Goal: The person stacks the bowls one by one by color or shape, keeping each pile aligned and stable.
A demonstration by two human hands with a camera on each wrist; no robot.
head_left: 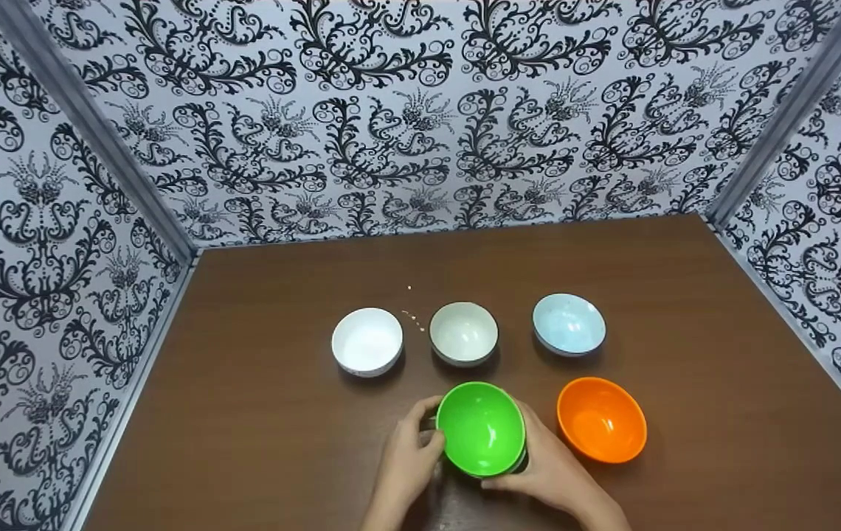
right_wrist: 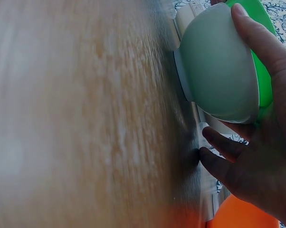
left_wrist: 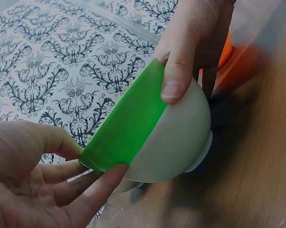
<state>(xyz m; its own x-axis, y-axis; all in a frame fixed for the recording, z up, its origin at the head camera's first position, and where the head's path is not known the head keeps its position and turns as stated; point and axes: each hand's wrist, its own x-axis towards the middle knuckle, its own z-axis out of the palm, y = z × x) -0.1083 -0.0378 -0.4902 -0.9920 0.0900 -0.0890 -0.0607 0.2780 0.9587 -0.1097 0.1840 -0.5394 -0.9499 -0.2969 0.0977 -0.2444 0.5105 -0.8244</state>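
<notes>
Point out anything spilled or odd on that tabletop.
Small pale specks dot the brown tabletop between the white bowl and pale green bowl, one farther back. They interrupt the plain surface; whether crumbs or damage, I cannot tell.

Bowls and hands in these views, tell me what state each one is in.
Green bowl: opening upward, nested in the pale bowl.
Pale bowl: beneath the green bowl, held.
White bowl: upright, looks empty.
Grey-green bowl: upright, looks empty.
Light blue bowl: upright, looks empty.
Orange bowl: upright, looks empty.
Left hand: holding the green bowl's side.
Right hand: gripping the nested pair.
</notes>
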